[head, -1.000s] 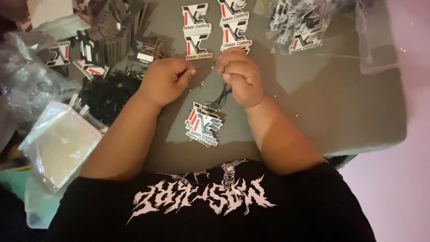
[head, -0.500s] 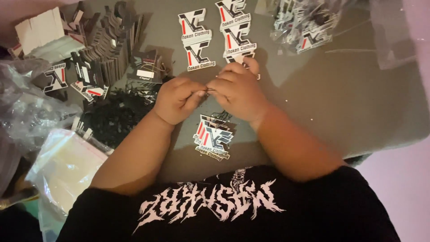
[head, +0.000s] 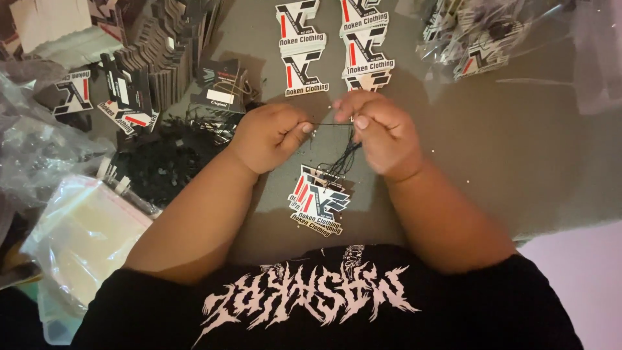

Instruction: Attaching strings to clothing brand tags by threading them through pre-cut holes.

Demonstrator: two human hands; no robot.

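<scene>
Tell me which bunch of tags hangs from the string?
The bunch of tags under both hands, dangling on the black string; the other tags lie flat on the table.

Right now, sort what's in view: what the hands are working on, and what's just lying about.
In hand:
left hand
right hand
black string
hanging tag bundle

Lying about:
laid-out tags
black string pile
plastic bags
stacked tags

Surface: grey-brown table (head: 518, 162), dim light.
Landmark: small stack of hang tags (head: 319, 201), near edge, centre.
Beyond landmark: loose tags in two rows (head: 334, 45), flat on the table.
Far left of landmark: upright stacks of dark cards (head: 168, 42).
Left of landmark: heap of black strings (head: 162, 162); nearer, a clear plastic bag (head: 84, 236).
Far right of landmark: clear bags of tags (head: 483, 35).
</scene>
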